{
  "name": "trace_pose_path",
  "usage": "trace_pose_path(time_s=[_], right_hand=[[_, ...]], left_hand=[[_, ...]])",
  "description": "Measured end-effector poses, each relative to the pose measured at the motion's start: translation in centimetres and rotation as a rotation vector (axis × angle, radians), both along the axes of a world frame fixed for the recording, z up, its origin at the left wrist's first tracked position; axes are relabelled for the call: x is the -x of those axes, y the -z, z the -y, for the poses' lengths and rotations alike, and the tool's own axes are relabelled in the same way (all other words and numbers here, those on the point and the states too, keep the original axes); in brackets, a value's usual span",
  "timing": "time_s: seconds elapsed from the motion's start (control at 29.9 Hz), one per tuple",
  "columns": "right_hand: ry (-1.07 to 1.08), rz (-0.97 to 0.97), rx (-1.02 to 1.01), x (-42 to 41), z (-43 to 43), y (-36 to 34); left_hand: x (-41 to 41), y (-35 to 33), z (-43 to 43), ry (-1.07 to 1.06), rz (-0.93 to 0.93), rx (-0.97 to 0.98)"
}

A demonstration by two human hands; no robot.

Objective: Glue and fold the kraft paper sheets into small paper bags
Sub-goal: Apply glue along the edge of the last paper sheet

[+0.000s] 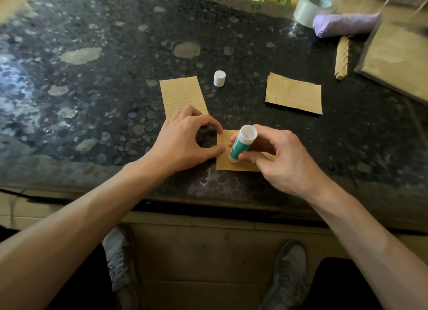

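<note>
**At the near edge of the table, glue meets paper**

Right in front of me, at 6 o'clock on the table [92,101], lies the small kraft sheet [225,164], flat, and this looks like the gluing step. My right hand [284,161] is clamped round the glue stick [239,146], thumb below and fingers wrapped over the barrel, the stick tilted with its lower end down on the sheet. Whether glue is laid there yet, I can't tell.

My left hand [183,140] sits at 9 o'clock of the sheet. Thumb and forefinger are arched and spread apart, tips pressing on the sheet's left edge, pinning it rather than gripping it.

The white cap [219,78] stands upright at 12 o'clock, well apart from the stick. A second sheet [180,92] lies at 11 o'clock, its near end under my left knuckles, and a third sheet [294,94] lies at 2 o'clock.

Next, I reckon, comes a steady stroke along one edge with the left hand holding firm, then a fold over the glued strip before it dries. The light paper could skid or wrinkle if I press too hard.
</note>
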State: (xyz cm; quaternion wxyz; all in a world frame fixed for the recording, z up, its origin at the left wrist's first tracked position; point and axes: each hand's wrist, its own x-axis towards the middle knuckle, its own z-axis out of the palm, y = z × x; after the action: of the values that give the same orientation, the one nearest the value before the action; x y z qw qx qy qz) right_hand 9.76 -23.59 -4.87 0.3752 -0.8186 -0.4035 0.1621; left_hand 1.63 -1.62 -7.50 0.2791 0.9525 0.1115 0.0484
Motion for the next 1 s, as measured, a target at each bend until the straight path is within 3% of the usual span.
trace_pose_path(time_s=[0.53, 0.63, 0.8, 1.0], right_hand=[[-0.123, -0.075, 0.042, 0.1, 0.9, -1.0], [-0.036, -0.128, 0.008, 0.1, 1.3, -1.1], [0.211, 0.035, -0.097, 0.0, 1.0, -0.2], [0.229, 0.111, -0.065, 0.2, 0.1, 0.8]], left_hand=[[0.0, 0.1, -0.1, 0.004, -0.002, 0.007], [0.1, -0.1, -0.1, 0.004, -0.001, 0.016], [0.0, 0.0, -0.1, 0.007, -0.003, 0.021], [0.0, 0.1, -0.2, 0.009, -0.002, 0.024]])
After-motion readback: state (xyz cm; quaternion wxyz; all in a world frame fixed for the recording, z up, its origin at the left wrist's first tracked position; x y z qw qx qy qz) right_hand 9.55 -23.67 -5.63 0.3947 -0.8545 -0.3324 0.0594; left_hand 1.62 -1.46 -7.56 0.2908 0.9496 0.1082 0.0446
